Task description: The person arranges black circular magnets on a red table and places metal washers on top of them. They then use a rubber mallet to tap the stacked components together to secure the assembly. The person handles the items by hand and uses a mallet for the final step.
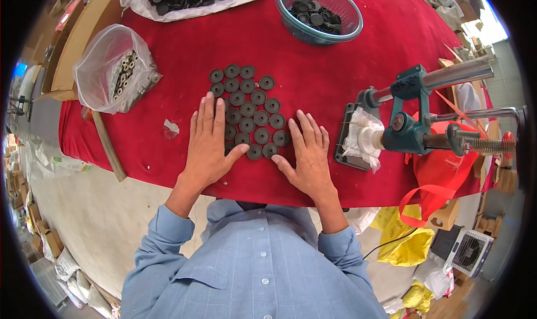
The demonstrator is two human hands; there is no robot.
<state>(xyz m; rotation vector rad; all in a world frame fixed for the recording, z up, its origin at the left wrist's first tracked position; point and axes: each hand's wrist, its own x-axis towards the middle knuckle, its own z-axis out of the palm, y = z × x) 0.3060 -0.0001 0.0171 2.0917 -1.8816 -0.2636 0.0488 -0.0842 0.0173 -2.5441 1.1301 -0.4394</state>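
Observation:
Several round black discs [246,110], each with a small hub in its middle, lie grouped in rough rows on the red cloth. My left hand [208,140] rests flat along the group's left side, fingers stretched out and covering part of some discs. On the other side my right hand [308,156] lies open, its fingers a little spread, its thumb beside the nearest discs. Neither hand grips anything. To the right of my right hand stands a green hand press [406,112] with a white cloth-wrapped part [363,139] at its base.
A clear bag of small metal parts [114,75] and a wooden-handled hammer [107,142] lie at left, near a cardboard box [92,31]. At the back are a clear bowl [285,17] and a white sack [168,18], both holding black pieces. A red bag [442,176] hangs at right.

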